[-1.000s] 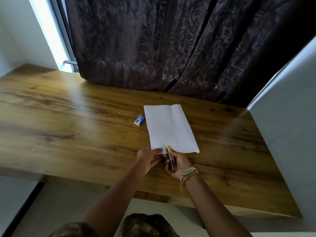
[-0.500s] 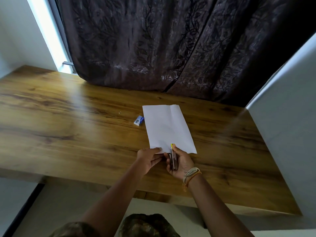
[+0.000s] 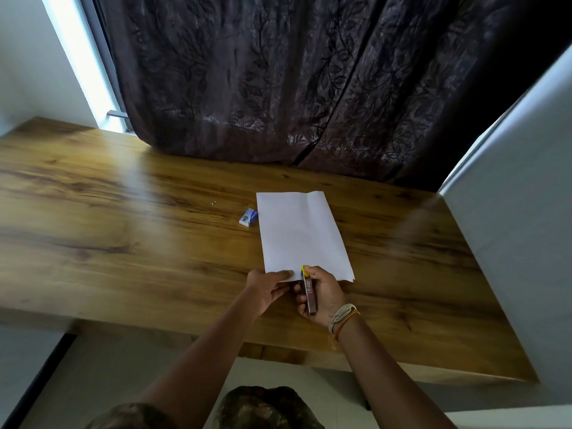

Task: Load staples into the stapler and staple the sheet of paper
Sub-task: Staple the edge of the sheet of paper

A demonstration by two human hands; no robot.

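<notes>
A white folded sheet of paper point(image 3: 300, 233) lies on the wooden table point(image 3: 123, 236), its long side running away from me. My right hand point(image 3: 322, 295) grips a slim dark stapler point(image 3: 309, 294) with a yellow tip, and the tip sits over the paper's near edge. My left hand point(image 3: 267, 287) pinches the near left corner of the paper, right beside the stapler. A small blue and white staple box point(image 3: 248, 217) rests just left of the paper's far half.
A dark patterned curtain point(image 3: 294, 82) hangs along the table's far edge. A white wall point(image 3: 520, 212) closes off the right side. Two tiny specks point(image 3: 213, 203) lie left of the staple box. The table's near edge runs just under my wrists.
The stapler's yellow tip has moved forward onto the paper's near edge. My left hand has slid onto the paper's corner.
</notes>
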